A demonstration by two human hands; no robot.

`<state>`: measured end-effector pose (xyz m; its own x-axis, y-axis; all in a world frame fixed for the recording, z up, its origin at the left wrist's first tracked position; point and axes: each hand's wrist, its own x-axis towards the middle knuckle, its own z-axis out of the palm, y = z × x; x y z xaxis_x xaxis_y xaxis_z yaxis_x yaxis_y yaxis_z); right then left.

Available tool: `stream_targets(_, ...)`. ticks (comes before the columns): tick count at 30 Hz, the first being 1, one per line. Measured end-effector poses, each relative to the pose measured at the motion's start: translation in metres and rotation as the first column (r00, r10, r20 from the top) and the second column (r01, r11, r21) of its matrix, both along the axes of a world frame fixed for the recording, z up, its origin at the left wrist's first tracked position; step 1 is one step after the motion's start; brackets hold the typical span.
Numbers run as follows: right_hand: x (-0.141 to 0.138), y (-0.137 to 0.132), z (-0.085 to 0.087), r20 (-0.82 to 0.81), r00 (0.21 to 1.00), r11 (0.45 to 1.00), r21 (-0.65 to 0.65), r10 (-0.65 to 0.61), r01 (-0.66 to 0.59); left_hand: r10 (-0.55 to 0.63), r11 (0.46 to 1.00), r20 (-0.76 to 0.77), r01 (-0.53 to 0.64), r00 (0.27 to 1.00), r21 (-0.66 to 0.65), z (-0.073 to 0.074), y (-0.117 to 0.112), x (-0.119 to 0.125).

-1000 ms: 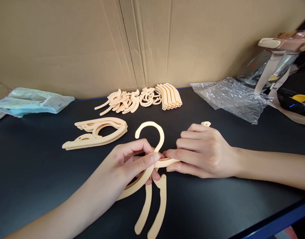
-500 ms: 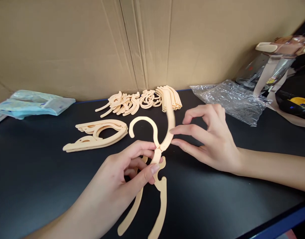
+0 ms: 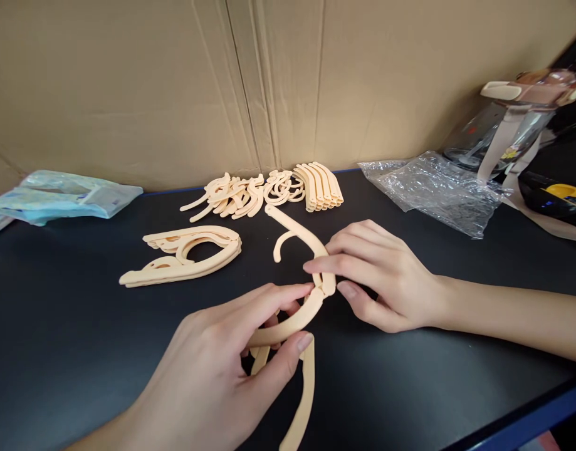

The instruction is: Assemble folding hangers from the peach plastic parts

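Note:
In the head view, a beige folding clothes hanger [image 3: 299,233] is held up over the black table, its two curved arms meeting at a joint and its hook partly behind the upper arm. My left hand [image 3: 226,351] pinches the lower arm between thumb and fingers. The fingers of my right hand [image 3: 384,275] curl around the upper arm just above the joint, with the thumb close to the joint's right side. Below my left hand lie loose beige hanger parts [image 3: 305,394], partly covered by it.
A stack of folded hangers [image 3: 193,270] lies left of centre. Behind are piles of hook and bracket pieces [image 3: 240,195] and a bundle of curved arms [image 3: 318,186]. A blue packet [image 3: 66,195] is at left; clear plastic wrap [image 3: 442,188] and a strapped bottle [image 3: 508,125] are at right.
The hanger has turned so its upper arm and hook swung left and its lower arm tilts sideways. My right hand has closed in on the upper arm near the joint.

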<state>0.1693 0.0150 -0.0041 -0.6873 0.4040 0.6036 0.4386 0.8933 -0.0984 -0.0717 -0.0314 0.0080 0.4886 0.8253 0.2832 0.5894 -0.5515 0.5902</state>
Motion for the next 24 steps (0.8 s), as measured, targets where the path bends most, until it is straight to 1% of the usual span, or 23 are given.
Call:
stream_targets(2, 0.000, 0.002, -0.001, -0.038, 0.997, 0.993, -0.099, -0.061, 0.057, 0.020, 0.996, -0.060, -0.015, 0.998, 0.085, 0.001, 0.002, -0.003)
stream_targets(4, 0.000, 0.004, -0.001, -0.046, 0.988, 0.973, -0.187, -0.145, 0.134, 0.036, 0.988, -0.098, -0.020, 0.995, 0.153, 0.002, 0.006, -0.005)
stream_targets(6, 0.000, 0.007, -0.002, -0.019, 0.974, 0.949, -0.229, -0.224, 0.214, 0.031, 0.983, -0.118, -0.009, 0.993, 0.182, 0.001, 0.012, -0.007)
stream_targets(8, 0.000, 0.008, -0.003, 0.032, 0.959, 0.937, -0.208, -0.280, 0.280, 0.014, 0.980, -0.124, 0.011, 0.992, 0.197, -0.002, 0.018, -0.008)
stream_targets(11, 0.000, 0.010, -0.005, 0.114, 0.939, 0.930, -0.147, -0.324, 0.338, -0.002, 0.976, -0.122, 0.029, 0.993, 0.216, -0.007, 0.025, -0.008)
stream_targets(14, 0.002, 0.011, -0.005, 0.169, 0.930, 0.927, -0.138, -0.326, 0.350, 0.002, 0.979, -0.115, 0.021, 0.993, 0.203, -0.010, 0.028, -0.009)
stream_targets(16, 0.003, 0.012, -0.005, 0.187, 0.931, 0.931, -0.133, -0.312, 0.339, 0.006, 0.985, -0.098, 0.011, 0.995, 0.173, -0.011, 0.028, -0.009)
stream_targets(20, 0.008, 0.019, -0.005, 0.210, 0.941, 0.948, -0.122, -0.264, 0.294, 0.001, 0.998, -0.022, 0.000, 1.000, 0.060, -0.010, 0.027, -0.009)
stream_targets(24, 0.014, 0.027, -0.004, 0.227, 0.951, 0.963, -0.119, -0.210, 0.241, 0.003, 1.000, 0.033, -0.002, 0.999, -0.017, -0.009, 0.029, -0.010)
